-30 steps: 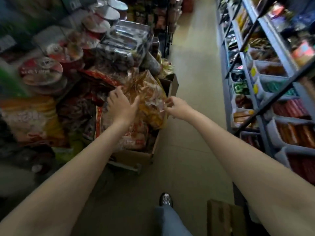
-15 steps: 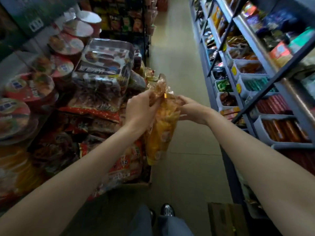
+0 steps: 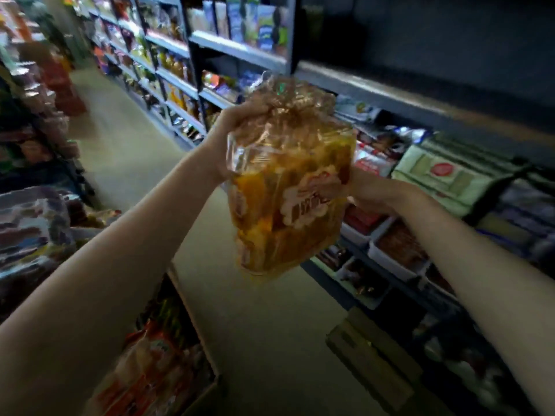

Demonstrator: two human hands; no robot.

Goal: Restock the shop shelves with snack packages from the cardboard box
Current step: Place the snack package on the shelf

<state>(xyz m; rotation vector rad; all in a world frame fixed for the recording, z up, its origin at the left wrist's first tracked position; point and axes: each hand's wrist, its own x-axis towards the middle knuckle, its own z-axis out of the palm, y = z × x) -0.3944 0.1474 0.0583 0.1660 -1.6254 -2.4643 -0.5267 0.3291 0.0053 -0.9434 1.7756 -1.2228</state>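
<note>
A clear snack package (image 3: 285, 187) of yellow-orange pieces hangs in the air at the middle of the view. My left hand (image 3: 231, 124) grips its gathered top. My right hand (image 3: 369, 190) holds its right side from behind, partly hidden by the bag. The cardboard box (image 3: 195, 319) stands on the floor at the lower left with several red and orange packages inside. The blue-grey shop shelves (image 3: 390, 94) run along the right, just beyond the package.
White bins of snacks (image 3: 393, 253) and green packs (image 3: 444, 172) fill the lower right shelf tiers. A second cardboard box (image 3: 372, 355) lies on the floor under my right arm. Stacked goods (image 3: 33, 223) crowd the left. The beige aisle floor (image 3: 120, 145) runs on ahead.
Both hands have lifted the snack package up out of the box and carried it right, toward the shelves. My view has swung from the box to the right shelving.
</note>
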